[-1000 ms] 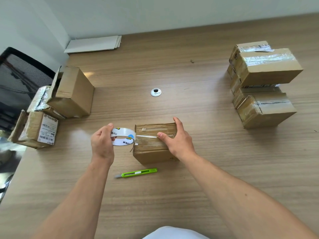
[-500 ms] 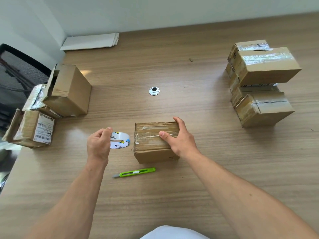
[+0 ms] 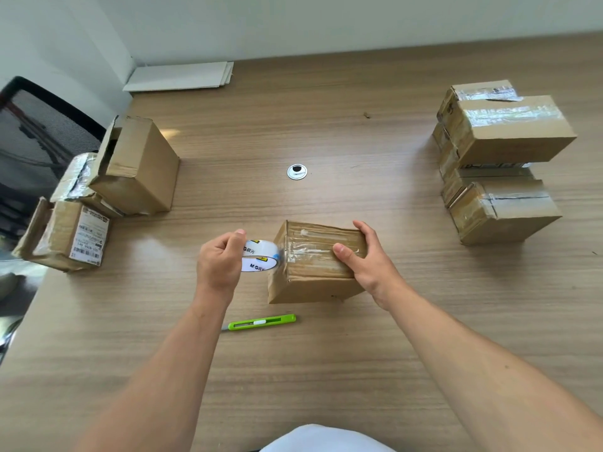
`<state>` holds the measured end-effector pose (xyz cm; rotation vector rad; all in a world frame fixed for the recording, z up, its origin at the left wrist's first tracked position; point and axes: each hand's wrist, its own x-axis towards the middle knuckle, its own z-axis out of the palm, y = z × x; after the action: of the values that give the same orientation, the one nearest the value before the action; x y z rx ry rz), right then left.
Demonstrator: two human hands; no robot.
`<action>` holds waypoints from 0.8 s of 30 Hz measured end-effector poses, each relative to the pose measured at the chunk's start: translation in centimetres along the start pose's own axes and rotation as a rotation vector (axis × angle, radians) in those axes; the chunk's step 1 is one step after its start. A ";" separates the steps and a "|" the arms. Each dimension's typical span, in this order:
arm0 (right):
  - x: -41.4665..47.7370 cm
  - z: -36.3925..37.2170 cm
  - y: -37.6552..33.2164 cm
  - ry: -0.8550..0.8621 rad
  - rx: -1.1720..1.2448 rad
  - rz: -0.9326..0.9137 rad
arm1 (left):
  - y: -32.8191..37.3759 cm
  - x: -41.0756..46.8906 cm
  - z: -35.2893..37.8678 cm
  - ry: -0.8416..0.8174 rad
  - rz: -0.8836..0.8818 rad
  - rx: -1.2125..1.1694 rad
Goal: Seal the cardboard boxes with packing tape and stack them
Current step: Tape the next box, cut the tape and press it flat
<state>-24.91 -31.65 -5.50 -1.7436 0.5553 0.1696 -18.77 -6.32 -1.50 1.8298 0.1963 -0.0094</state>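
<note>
A small cardboard box lies on the wooden table in front of me, with clear tape running across its top. My right hand grips the box's right end, thumb on the taped top. My left hand grips a white roll of packing tape pressed against the box's upper left edge. Sealed boxes form a stack at the right. Three unsealed boxes with loose flaps sit at the left edge.
A green utility knife lies on the table just in front of the box. A round cable grommet sits mid-table. Flat white cardboard sheets lie at the far left by the wall. A black mesh chair stands beyond the left edge.
My left hand has brought the tape roll right, from a gap beside the box up against its left edge. The box has turned slightly under my right hand.
</note>
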 end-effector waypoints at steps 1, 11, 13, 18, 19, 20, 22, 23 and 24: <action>0.0 0.1 -0.1 0.002 0.001 -0.004 | 0.1 0.1 0.1 0.003 0.006 0.026; 0.0 0.8 -0.8 0.010 -0.044 -0.015 | -0.7 0.8 0.4 0.035 -0.001 0.297; -0.3 0.9 -1.2 0.000 -0.061 -0.013 | -1.2 0.7 0.2 0.033 -0.001 0.358; -0.4 1.4 -1.6 -0.001 -0.128 -0.014 | -1.5 0.9 0.0 0.012 0.004 0.498; -0.5 1.5 -1.7 0.003 -0.142 -0.018 | -1.5 0.7 0.0 0.003 0.005 0.534; -0.5 1.7 -1.9 0.005 -0.153 -0.023 | -1.7 0.7 -0.1 -0.002 0.006 0.552; -0.8 1.8 -2.3 0.010 -0.165 -0.021 | -2.1 0.3 -0.1 0.001 -0.001 0.539; -0.9 1.9 -2.4 0.012 -0.169 -0.021 | -2.5 0.4 -0.2 0.003 -0.015 0.514; -0.8 2.0 -2.4 0.013 -0.172 -0.019 | -3.0 0.4 -0.3 -0.002 -0.035 0.484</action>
<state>-24.16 -29.18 -3.59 -1.9173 0.5466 0.1979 -18.82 -5.25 -4.39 2.3082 0.2396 -0.0905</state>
